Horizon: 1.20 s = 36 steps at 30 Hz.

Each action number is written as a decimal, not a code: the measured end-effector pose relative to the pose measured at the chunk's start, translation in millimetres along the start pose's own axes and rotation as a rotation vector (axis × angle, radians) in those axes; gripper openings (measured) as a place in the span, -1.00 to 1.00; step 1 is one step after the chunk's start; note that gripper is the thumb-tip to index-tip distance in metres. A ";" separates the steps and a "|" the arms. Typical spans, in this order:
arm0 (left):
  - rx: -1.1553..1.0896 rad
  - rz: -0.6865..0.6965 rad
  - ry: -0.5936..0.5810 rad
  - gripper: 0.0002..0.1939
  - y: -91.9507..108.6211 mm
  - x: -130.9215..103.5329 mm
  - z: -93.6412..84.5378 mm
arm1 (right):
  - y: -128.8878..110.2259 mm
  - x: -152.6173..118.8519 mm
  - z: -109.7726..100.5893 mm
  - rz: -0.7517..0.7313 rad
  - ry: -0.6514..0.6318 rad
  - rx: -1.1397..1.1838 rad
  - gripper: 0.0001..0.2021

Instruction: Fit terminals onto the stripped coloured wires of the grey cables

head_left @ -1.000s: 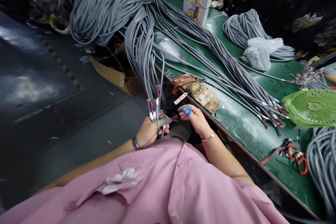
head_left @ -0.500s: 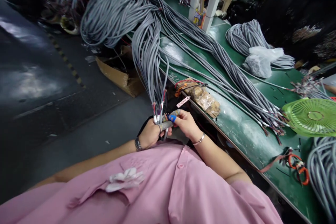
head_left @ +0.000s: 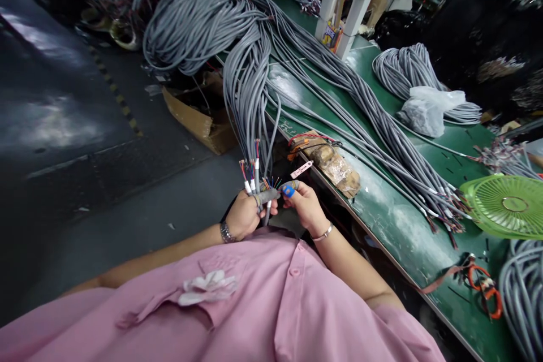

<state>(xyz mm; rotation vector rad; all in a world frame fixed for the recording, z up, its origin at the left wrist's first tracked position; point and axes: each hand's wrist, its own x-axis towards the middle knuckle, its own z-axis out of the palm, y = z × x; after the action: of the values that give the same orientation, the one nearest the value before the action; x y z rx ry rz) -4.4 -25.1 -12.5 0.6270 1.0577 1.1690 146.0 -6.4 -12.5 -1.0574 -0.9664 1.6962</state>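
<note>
My left hand (head_left: 245, 214) is closed around several grey cables (head_left: 257, 181) in front of my shirt. Their stripped ends show white sleeves and thin coloured wires (head_left: 257, 149). Another cable end in this hand fans out fine coloured wires (head_left: 271, 183) between my two hands. Grey wrapping covers a finger of each hand. My right hand (head_left: 309, 209), with blue tape on its thumb, is pinched right beside those fanned wires. What lies between its fingertips is too small to make out.
A green table (head_left: 394, 215) carries long grey cables (head_left: 360, 90), a wrapped brown block (head_left: 333, 165), a green fan (head_left: 507, 205) and orange-handled scissors (head_left: 483, 288). A large cable bundle (head_left: 195, 22) hangs over the table's left end, above a cardboard box (head_left: 199, 121) on the floor.
My right hand has moved slightly away from my left fingers. The fine wires between them are now spread out, and the cable ends in my left hand stand further apart. The view has shifted slightly.
</note>
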 end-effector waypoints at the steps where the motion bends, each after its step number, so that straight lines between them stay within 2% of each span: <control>1: -0.001 0.005 -0.001 -0.79 1.9 0.1 0.2 | 1.0 -0.2 -3.4 0.002 -0.015 0.033 -0.67; 7: 0.031 0.005 -0.097 -0.82 15.5 -0.7 6.3 | -7.6 9.8 -24.5 0.059 0.028 0.253 -0.47; 12: -0.014 -0.084 -0.233 -0.79 26.8 1.6 17.6 | -21.6 20.5 -19.3 0.020 -0.025 0.217 -0.54; 14: -0.018 -0.131 -0.245 -0.79 30.6 4.7 21.6 | -19.7 21.8 -14.2 -0.055 0.055 0.189 -0.60; 16: -0.023 -0.171 -0.251 -0.81 33.0 8.9 23.6 | -14.5 22.2 -10.8 -0.163 0.191 0.131 -0.62; 19: -0.029 -0.210 -0.282 -0.83 33.3 15.6 22.4 | -8.1 23.3 -9.7 -0.261 0.308 0.037 -0.57; 22: -0.018 -0.233 -0.304 -0.83 31.9 20.5 19.6 | -9.5 25.8 -9.4 -0.179 0.211 0.114 -0.48; 25: -0.007 -0.245 -0.298 -0.82 31.5 23.1 18.9 | -14.8 28.7 -7.3 -0.084 0.102 0.258 -0.47; 28: 0.012 -0.248 -0.281 -0.81 30.6 24.6 19.2 | -17.3 30.7 -5.2 -0.081 0.126 0.347 -0.55; 32: 0.020 -0.248 -0.282 -0.82 26.7 26.3 18.6 | -15.7 32.0 -4.4 -0.081 0.169 0.350 -0.58; 36: 0.023 -0.253 -0.274 -0.84 24.8 26.4 18.7 | -15.7 31.8 -5.1 -0.071 0.140 0.368 -0.56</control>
<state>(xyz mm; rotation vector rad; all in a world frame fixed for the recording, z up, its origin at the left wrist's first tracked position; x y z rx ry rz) 2.7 9.7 7.4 0.6312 0.8878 0.8255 147.4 29.0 -7.5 -0.8716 -0.5672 1.6390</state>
